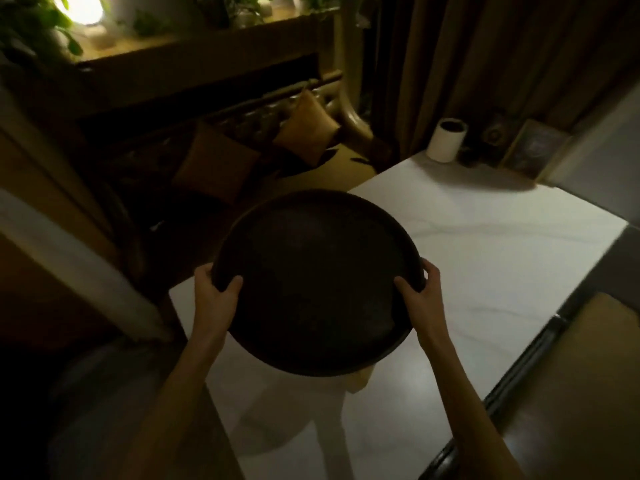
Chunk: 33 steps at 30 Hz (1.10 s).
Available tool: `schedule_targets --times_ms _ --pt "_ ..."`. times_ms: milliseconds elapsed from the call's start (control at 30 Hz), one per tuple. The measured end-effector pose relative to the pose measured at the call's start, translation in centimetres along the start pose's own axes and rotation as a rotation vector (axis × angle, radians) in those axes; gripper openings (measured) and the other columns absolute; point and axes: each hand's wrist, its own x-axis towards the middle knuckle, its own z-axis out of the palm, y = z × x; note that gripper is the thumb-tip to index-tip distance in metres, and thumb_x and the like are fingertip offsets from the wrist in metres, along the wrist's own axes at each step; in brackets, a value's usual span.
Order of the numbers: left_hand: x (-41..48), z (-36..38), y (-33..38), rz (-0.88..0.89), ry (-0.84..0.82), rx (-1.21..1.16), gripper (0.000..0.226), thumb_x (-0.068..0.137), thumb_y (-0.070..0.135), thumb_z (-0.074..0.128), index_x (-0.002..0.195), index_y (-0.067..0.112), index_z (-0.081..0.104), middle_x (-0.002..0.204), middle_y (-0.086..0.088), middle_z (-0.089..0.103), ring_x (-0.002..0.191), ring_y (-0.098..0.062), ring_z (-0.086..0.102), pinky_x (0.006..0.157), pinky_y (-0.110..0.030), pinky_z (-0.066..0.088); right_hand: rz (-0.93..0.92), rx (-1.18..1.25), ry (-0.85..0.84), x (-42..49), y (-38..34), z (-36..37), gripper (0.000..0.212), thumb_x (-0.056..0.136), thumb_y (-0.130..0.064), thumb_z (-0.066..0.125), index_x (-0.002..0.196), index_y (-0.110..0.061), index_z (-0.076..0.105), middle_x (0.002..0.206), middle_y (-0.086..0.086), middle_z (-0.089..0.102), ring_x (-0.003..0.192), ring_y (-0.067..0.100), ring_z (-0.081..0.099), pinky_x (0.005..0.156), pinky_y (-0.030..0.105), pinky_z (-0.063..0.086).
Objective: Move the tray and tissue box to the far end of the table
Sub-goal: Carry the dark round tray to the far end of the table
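- Gripping opposite sides of the rim, both hands clasp the tray (317,282): the left hand (214,289) has its thumb hooked over the rim onto the inner face with the other digits hidden beneath, and the right hand (420,291) mirrors it, so the wide disc is probably balanced rather than pinched from one edge.
- Held this way, the dark, round, shallow-lipped tray sits clear of the table (502,258), tilted a little so its far edge rises; nothing shows lying in it.
- Its near part hangs over the white tabletop while its far-left edge overlaps the table's left border, above the dim sofa cushions (304,129).
- Below the tray's near edge a pale shape (360,379) peeks out; it may be the tissue box, but I cannot tell.
- At the far end stand a white cylinder (446,140) and a leaning picture frame (535,150), with bare tabletop in front of them, which looks the likely spot for setting the tray down.
- Judging by this, the tray is mid-carry and the box is not yet handled.
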Motion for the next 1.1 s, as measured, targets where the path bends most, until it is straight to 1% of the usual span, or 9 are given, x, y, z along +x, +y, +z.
schedule_targets --times_ms 67,200,267,467,600,733,800,933,1100 --pt "-1.1 1.0 -0.5 -0.007 0.048 0.011 0.048 0.091 0.014 0.059 0.133 0.016 0.037 0.136 -0.011 0.048 0.123 -0.026 0.050 0.104 -0.046 0.045 -0.022 -0.016 -0.064 2.0 0.4 -0.8 0.060 0.090 -0.017 0.063 0.141 -0.017 0.032 0.143 0.010 0.045 0.124 0.024 0.050 0.101 0.038 0.048" --pt "-3.9 1.5 -1.3 -0.056 0.114 -0.003 0.056 0.090 0.019 0.061 0.138 0.017 0.033 0.143 -0.011 0.043 0.128 -0.028 0.046 0.105 -0.048 0.043 -0.032 -0.026 -0.194 3.7 0.3 -1.8 0.059 0.090 -0.017 0.063 0.140 -0.016 0.032 0.142 0.009 0.046 0.119 0.018 0.051 0.095 0.030 0.048" --pt "-5.0 1.1 -1.3 -0.089 0.144 -0.028 0.059 0.090 0.020 0.062 0.140 0.019 0.031 0.145 -0.013 0.040 0.130 -0.032 0.045 0.106 -0.052 0.042 -0.031 -0.037 -0.239 3.9 -0.1 -1.8 0.058 0.090 -0.018 0.063 0.140 -0.017 0.033 0.141 0.010 0.046 0.121 0.022 0.052 0.096 0.032 0.048" --pt "-6.8 -0.8 -1.1 -0.111 0.200 -0.113 0.067 0.088 0.031 0.063 0.143 0.013 0.029 0.146 -0.014 0.039 0.130 -0.034 0.044 0.097 -0.043 0.043 -0.049 -0.088 -0.331 2.8 -1.5 -0.6 0.058 0.091 -0.019 0.063 0.140 -0.016 0.032 0.141 0.011 0.046 0.113 0.016 0.050 0.093 0.031 0.048" --pt "-5.7 -1.0 -0.7 -0.107 0.152 -0.138 0.069 0.085 0.036 0.066 0.141 0.015 0.032 0.144 -0.014 0.043 0.128 -0.034 0.047 0.097 -0.044 0.045 -0.075 -0.111 -0.280 2.2 -2.4 -1.1 0.059 0.091 -0.019 0.062 0.141 -0.014 0.030 0.141 0.012 0.045 0.113 0.015 0.049 0.094 0.032 0.048" --pt "-4.7 0.2 0.2 -0.075 0.041 -0.095 0.067 0.082 0.042 0.067 0.136 0.016 0.037 0.140 -0.010 0.047 0.125 -0.028 0.051 0.100 -0.046 0.047 -0.055 -0.125 -0.222 3.4 -2.7 -2.8 0.061 0.090 -0.018 0.063 0.142 -0.013 0.031 0.142 0.014 0.045 0.124 0.028 0.050 0.096 0.035 0.048" --pt "-4.0 1.5 0.2 -0.069 0.023 -0.081 0.067 0.081 0.044 0.067 0.133 0.015 0.038 0.135 -0.007 0.049 0.119 -0.024 0.053 0.095 -0.041 0.050 -0.057 -0.151 -0.210 5.0 -2.5 -3.8 0.059 0.091 -0.019 0.062 0.142 -0.013 0.033 0.144 0.013 0.044 0.127 0.030 0.049 0.096 0.034 0.047" --pt "-2.5 6.4 -0.1 -0.069 0.001 -0.024 0.053 0.087 0.032 0.064 0.129 0.013 0.037 0.122 -0.003 0.047 0.106 -0.020 0.052 0.082 -0.031 0.049 -0.035 -0.201 -0.208 9.3 -1.4 -6.8 0.054 0.093 -0.018 0.059 0.141 -0.013 0.035 0.144 0.011 0.044 0.125 0.028 0.051 0.096 0.035 0.048" --pt "0.8 17.0 0.6 -0.087 -0.050 0.020 0.046 0.089 0.030 0.064 0.122 0.015 0.037 0.111 -0.001 0.049 0.101 -0.021 0.055 0.076 -0.030 0.049 -0.003 -0.218 -0.172 18.1 1.5 -12.6 0.051 0.093 -0.016 0.058 0.140 -0.012 0.038 0.141 0.010 0.046 0.117 0.023 0.054 0.092 0.034 0.050"
